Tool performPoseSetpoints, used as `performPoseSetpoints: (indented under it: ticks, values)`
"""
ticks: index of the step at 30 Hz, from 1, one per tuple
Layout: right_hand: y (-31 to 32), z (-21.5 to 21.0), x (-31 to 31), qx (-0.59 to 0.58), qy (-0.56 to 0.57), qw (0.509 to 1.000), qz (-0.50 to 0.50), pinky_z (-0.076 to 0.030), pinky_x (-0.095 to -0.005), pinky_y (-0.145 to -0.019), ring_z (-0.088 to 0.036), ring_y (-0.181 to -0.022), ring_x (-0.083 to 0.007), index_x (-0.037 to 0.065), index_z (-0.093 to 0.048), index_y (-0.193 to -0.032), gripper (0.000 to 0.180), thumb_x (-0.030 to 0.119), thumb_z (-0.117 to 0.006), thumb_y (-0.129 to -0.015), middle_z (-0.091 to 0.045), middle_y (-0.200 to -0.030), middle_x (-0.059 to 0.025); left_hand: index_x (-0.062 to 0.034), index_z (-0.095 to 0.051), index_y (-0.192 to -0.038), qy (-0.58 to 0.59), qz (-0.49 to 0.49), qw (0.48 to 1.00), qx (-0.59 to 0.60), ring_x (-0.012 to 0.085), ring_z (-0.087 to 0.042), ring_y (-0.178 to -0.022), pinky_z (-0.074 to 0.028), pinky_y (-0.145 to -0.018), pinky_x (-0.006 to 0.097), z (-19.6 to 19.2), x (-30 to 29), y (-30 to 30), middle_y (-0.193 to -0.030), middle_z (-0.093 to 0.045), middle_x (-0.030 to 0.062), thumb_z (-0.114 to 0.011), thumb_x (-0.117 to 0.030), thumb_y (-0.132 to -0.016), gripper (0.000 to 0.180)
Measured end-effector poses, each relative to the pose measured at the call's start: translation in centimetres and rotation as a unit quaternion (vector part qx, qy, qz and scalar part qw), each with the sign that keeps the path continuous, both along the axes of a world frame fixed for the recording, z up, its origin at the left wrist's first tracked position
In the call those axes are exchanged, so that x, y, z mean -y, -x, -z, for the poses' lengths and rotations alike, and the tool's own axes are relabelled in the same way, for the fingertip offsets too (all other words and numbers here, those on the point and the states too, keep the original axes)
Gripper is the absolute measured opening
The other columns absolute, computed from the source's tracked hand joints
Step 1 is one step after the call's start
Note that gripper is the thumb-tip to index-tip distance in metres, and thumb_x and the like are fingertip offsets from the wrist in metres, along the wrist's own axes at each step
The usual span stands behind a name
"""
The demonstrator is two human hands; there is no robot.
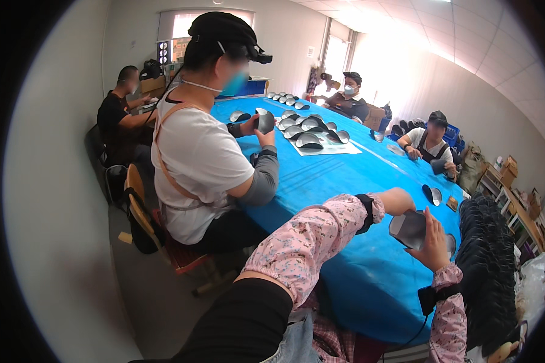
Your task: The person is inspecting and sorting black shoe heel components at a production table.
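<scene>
Above the near right end of the blue-covered table (357, 266), a curved dark grey shell piece (407, 228) is held up. My right hand (431, 245) grips its right side, with the fingers raised along the edge. My left hand (396, 201) is curled at the piece's upper edge; its fingertips are hidden, so what they hold does not show. Behind my right hand, another grey curved piece (450, 243) shows in part on the table. Farther off lie one more curved piece (432, 195) and a small tan block (452, 204).
Tall stacks of black curved pieces (487, 260) line the table's right edge. Close on my left sits a co-worker (203, 145) holding a curved piece (264, 121). Several grey pieces (309, 140) rest on a white sheet (330, 148). Other people sit farther round the room.
</scene>
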State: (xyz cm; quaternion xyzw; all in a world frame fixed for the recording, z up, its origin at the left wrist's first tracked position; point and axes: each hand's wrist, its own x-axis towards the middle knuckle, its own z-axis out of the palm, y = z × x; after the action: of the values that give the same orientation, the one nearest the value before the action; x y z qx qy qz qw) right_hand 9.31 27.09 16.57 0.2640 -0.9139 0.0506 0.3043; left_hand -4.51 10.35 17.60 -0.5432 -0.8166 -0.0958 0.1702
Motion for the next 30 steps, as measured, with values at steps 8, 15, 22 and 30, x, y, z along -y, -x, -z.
performPoseSetpoints:
  ticks: [8, 15, 22, 30]
  values:
    - [-1.9, -2.0, 1.5, 0.003, 0.004, 1.000, -0.019, -0.036, -0.0399, -0.093, -0.043, -0.109, -0.0315, 0.002, -0.014, -0.139, 0.115, 0.017, -0.084, -0.049, -0.045, -0.123, -0.0127, -0.0136, -0.064, -0.088, 0.070, -0.021, 0.980, -0.182, 0.0245, -0.063, -0.079, -0.048, -0.065, 0.037, -2.7, 1.5, -3.0, -0.079, -0.064, 0.0061, -0.057, -0.013, -0.074, 0.016]
    - [-1.5, -1.9, 0.3, 0.022, 0.053, 0.998, -0.006, -0.037, -0.0392, -0.095, -0.043, -0.112, -0.0304, 0.003, -0.012, -0.140, 0.113, 0.021, -0.083, -0.055, -0.045, -0.123, -0.0135, -0.0034, -0.055, -0.109, -0.041, 0.023, 0.990, 0.132, 0.0331, -0.058, -0.093, -0.046, -0.079, 0.039, -2.5, 1.3, -4.3, -0.096, -0.060, 0.0171, -0.058, -0.046, -0.076, 0.055]
    - [0.0, 0.2, -2.1, 0.146, 0.160, 0.976, -0.031, -0.036, -0.0382, -0.096, -0.043, -0.116, -0.0309, 0.002, -0.010, -0.140, 0.106, 0.025, -0.080, -0.063, -0.044, -0.126, -0.0178, 0.0043, -0.050, -0.111, 0.031, 0.050, 0.993, 0.101, 0.0324, -0.056, -0.097, -0.046, -0.082, 0.037, -1.5, 0.5, -4.0, -0.107, -0.055, 0.0190, -0.071, -0.066, -0.051, 0.094]
    - [0.9, 2.9, -2.1, 0.149, 0.118, 0.981, -0.026, -0.034, -0.0383, -0.098, -0.042, -0.118, -0.0327, 0.001, -0.014, -0.139, 0.102, 0.026, -0.078, -0.064, -0.043, -0.127, -0.0196, 0.0030, -0.049, -0.113, 0.081, 0.058, 0.985, 0.139, 0.0333, -0.056, -0.097, -0.045, -0.082, 0.037, 2.6, -0.6, -1.1, -0.107, -0.055, 0.0182, -0.079, -0.051, -0.051, 0.088]
